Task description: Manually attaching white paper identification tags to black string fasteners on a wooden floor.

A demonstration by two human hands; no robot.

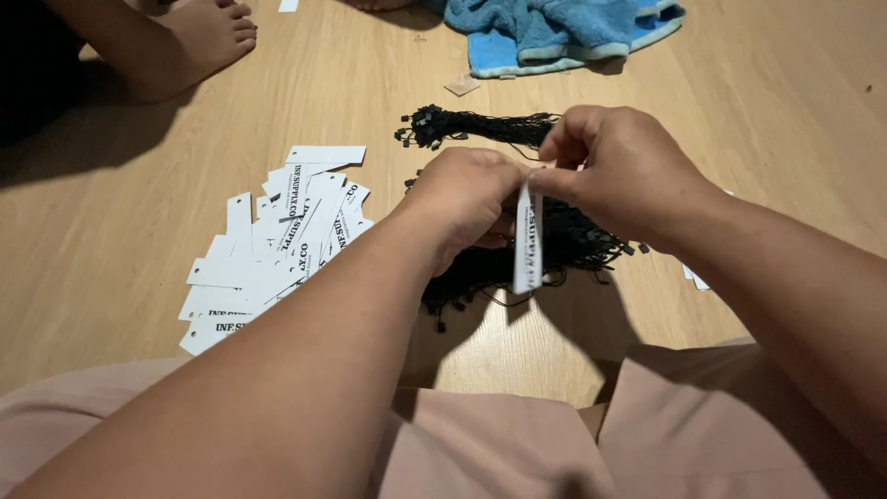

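At the far left top, another person's bare foot [199, 37] rests on the light wooden floor [111, 231]. Nearer the middle left lies a loose, overlapping pile of white rectangular paper tags with black print [273, 245], each with a small punched hole at one end. The person's left hand [462, 199] is just right of that pile, held above the floor with the fingers curled in and pressed against the top of one narrow white paper tag [528, 242], which hangs upright from the grip with its long side pointing down. The right hand [619, 166] meets the left at that same spot, thumb and forefinger pinched on the tag's upper end; whether a string runs between the fingertips cannot be told. Beneath and behind both hands lies a tangled heap of thin black strings with small black plastic fasteners [517, 199], spreading across the floor. A crumpled blue towel [554, 32] lies at the top edge, well apart from the hands. The person's pale pink trousers [499, 444] fill the bottom.
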